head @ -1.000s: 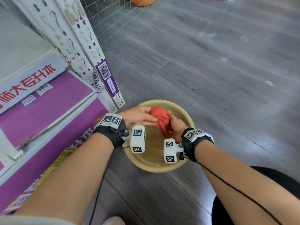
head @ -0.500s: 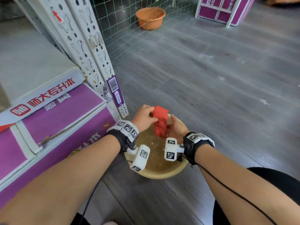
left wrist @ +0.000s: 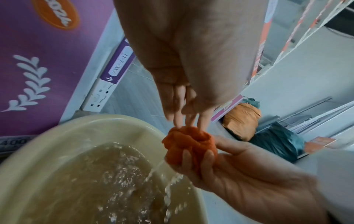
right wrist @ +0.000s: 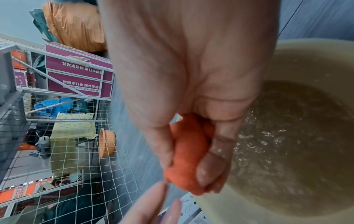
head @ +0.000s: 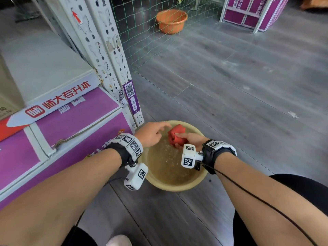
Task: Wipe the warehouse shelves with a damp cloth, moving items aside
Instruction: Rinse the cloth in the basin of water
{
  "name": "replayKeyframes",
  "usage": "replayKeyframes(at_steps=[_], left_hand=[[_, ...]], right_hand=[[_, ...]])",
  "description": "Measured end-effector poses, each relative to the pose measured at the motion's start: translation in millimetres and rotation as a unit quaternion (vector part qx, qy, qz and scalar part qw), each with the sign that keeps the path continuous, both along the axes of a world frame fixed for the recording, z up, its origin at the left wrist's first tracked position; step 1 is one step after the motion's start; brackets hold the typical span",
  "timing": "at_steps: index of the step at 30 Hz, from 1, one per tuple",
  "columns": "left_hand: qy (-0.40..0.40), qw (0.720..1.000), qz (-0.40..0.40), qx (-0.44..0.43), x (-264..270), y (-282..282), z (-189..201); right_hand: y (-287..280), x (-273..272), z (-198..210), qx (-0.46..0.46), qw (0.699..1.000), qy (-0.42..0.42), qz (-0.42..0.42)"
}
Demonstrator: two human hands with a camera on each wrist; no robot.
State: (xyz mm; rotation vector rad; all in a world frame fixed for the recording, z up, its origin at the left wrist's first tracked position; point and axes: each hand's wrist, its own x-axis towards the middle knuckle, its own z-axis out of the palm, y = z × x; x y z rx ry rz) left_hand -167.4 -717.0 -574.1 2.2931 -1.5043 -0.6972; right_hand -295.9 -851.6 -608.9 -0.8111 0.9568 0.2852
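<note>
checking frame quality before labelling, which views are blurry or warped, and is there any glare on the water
Head view: sharp, wide-angle bend in the white perforated shelf upright. Left wrist view: soft, motion-smeared rim on the round beige plastic basin, bright glints on its murky water. Right wrist view: near palm blurred, balled red cloth fairly clear.

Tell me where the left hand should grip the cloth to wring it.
Probably the bunched top of the cloth, from above: the right hand already wraps its lower part, and the left hand's straight fingers point down at that free end.

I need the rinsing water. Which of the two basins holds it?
The yellow plastic basin below the hands holds murky water; the orange basin behind the net stands apart.
</note>
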Motion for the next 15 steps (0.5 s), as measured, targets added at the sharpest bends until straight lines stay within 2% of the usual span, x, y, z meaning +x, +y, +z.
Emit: replayKeyframes(at_steps=[2,5,11,13,15], left_hand=[[-0.051,0.997,-0.061,0.014,4,6,-9],[-0.075,0.987,-0.141,0.034,2,9,-22],[-0.124,0.981,-0.150,0.003,-6,2,-43],[-0.144,0.979,-0.140,-0.017,-10,0,-41],[-0.163,0.976,-0.140,-0.036,-16,-1,-32]], right_hand=[[1,0,5,-0.017,0.999,-0.019,0.040],[5,0,16,-0.006,0.998,-0.044,0.046],[16,6,27,-0.024,0.990,-0.084,0.108],[20,8,24,-0.051,0.991,-0.059,0.110],[23,8,26,-0.080,0.983,-0.034,0.162]])
